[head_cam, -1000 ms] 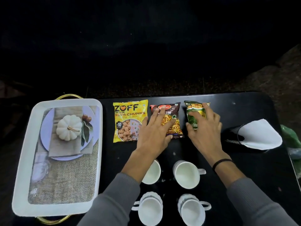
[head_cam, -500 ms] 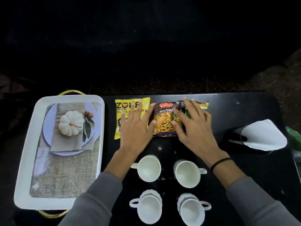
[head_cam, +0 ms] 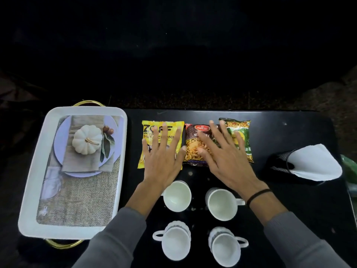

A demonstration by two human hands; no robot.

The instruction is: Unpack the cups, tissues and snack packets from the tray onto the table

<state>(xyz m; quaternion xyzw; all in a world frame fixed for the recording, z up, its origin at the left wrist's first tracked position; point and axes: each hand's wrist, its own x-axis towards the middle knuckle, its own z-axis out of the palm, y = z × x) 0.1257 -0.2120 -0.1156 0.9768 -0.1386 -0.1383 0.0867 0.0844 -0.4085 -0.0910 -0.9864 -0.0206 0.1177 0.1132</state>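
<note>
Three snack packets lie in a row at the back of the black table (head_cam: 289,128): a yellow packet (head_cam: 148,126), a brown mixture packet (head_cam: 193,149) and a green packet (head_cam: 243,136). My left hand (head_cam: 164,153) lies flat, fingers spread, on the yellow packet. My right hand (head_cam: 222,155) lies flat across the brown and green packets. Several white cups stand nearer me, among them a cup (head_cam: 177,196) by my left wrist and a cup (head_cam: 222,206) under my right wrist. A black mesh holder (head_cam: 278,163) with white tissues (head_cam: 313,161) lies at the right. The white tray (head_cam: 27,190) sits at the left.
The tray has gold handles (head_cam: 88,102) and a printed pumpkin picture on its floor; nothing stands in it. A green object (head_cam: 349,171) shows past the table's right edge. Dark floor lies beyond the table's far edge.
My left hand slid left from the brown packet onto the yellow one. My right hand moved left off the green packet and spread over the brown and green packets, which now lie in a straighter row.
</note>
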